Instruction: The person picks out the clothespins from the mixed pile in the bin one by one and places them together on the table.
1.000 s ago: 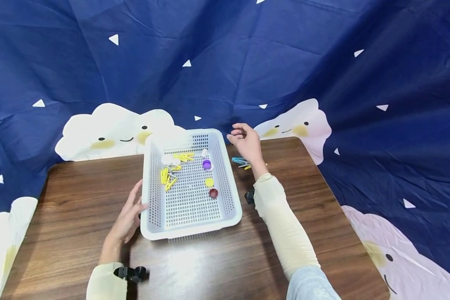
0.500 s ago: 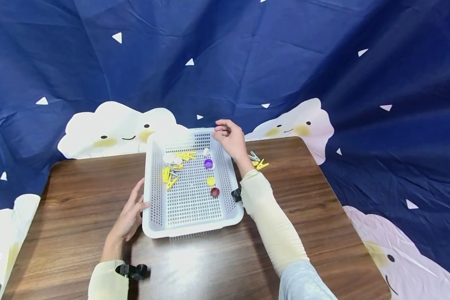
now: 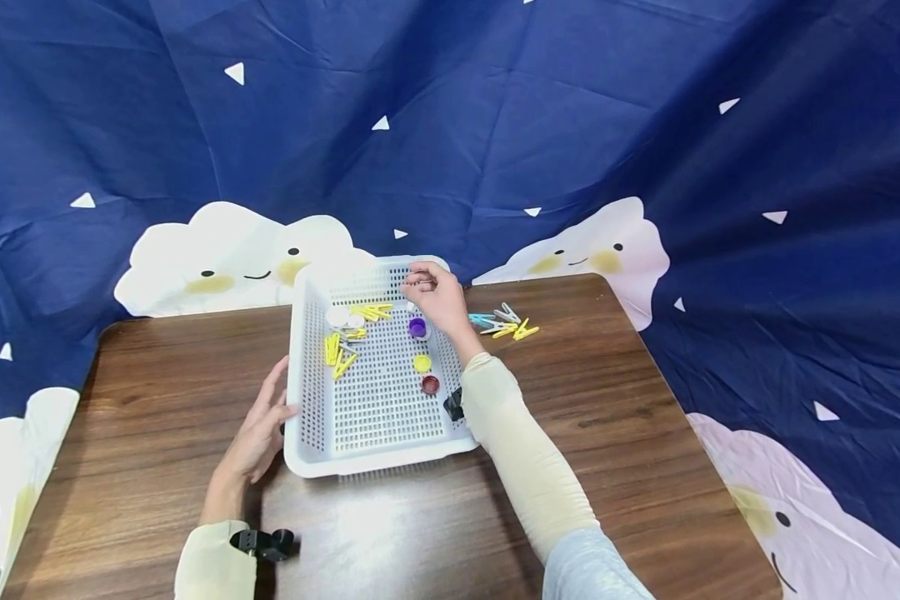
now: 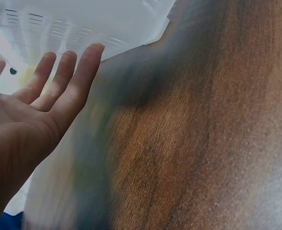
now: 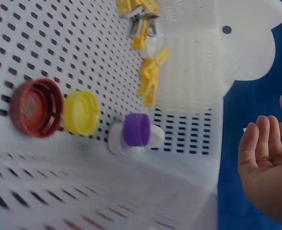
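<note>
A white perforated plastic basket [image 3: 386, 417] stands on the table. My left hand [image 3: 258, 433] touches its left side, fingers nearly straight against the outer wall in the left wrist view. My right hand [image 3: 441, 300] hovers above the basket's far right part, fingers loosely bent; nothing shows in it in the right wrist view. Below that hand lie a purple bottle cap [image 3: 417, 327], a yellow cap [image 3: 422, 363] and a dark red cap [image 3: 430, 384], with a white piece partly hidden. Yellow clothespins [image 3: 332, 349] and white round caps [image 3: 337, 316] lie on the basket's left side.
Right of the basket, on the brown wooden table [image 3: 600, 400], lies a small group of blue, grey and yellow clothespins [image 3: 525, 331]. A dark blue cloth [image 3: 420, 125] with clouds hangs behind the table.
My right hand has moved left, from beside the basket to above its far right part, uncovering the clothespins on the table. My left hand stays at the basket's left side.
</note>
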{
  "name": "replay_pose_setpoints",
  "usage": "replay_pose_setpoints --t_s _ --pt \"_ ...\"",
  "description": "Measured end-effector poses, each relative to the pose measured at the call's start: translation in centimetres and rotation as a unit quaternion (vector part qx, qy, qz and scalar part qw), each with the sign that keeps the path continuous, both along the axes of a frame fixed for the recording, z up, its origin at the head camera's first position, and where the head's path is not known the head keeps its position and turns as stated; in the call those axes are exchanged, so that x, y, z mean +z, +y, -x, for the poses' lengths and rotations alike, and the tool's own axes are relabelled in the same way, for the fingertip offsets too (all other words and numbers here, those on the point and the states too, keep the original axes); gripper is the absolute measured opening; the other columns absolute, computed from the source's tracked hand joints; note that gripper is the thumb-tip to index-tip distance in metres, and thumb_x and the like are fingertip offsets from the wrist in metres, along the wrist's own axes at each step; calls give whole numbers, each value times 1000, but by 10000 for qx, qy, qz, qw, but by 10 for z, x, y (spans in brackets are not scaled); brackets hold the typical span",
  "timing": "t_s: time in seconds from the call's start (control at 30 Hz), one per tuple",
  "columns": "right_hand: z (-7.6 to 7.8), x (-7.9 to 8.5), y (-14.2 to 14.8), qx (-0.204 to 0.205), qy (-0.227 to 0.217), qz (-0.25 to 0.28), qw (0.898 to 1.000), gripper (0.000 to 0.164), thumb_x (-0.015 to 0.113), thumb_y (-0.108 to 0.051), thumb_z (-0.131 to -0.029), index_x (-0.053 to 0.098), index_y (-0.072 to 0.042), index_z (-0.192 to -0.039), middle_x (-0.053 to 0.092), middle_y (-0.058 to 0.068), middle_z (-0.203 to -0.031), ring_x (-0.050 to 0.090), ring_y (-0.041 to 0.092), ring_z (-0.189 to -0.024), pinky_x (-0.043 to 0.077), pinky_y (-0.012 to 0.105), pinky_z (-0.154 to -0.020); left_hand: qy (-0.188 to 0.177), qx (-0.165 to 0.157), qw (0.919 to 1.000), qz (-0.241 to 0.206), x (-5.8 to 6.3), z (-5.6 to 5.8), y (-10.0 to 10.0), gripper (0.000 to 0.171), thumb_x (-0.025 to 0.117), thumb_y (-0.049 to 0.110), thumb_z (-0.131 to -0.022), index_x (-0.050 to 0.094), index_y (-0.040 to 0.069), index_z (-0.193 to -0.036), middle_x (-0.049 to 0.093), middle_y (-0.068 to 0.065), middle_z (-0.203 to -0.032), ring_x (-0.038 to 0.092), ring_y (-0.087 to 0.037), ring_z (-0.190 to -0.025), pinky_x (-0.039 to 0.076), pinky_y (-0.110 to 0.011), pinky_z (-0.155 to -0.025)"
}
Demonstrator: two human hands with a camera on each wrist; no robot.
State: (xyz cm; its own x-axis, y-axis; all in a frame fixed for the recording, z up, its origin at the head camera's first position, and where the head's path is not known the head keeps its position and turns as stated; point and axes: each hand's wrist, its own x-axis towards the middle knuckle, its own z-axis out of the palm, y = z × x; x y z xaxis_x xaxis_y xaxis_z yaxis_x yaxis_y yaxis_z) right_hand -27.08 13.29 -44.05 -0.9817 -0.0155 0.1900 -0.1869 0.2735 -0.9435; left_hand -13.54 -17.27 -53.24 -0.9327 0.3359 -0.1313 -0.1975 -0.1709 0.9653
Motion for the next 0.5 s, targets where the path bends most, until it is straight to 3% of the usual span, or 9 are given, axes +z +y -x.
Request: replay_pose_setpoints --t_s 0.5 --pt "6 -39 -18 73 -433 49 9990 37 72 -4 -91 64 5 -126 65 25 -122 61 17 -91 50 30 -86 1 -44 10000 -25 -1 -1 0 74 44 12 -105 5 38 -163 8 -21 -167 45 -17 -131 47 -50 -94"
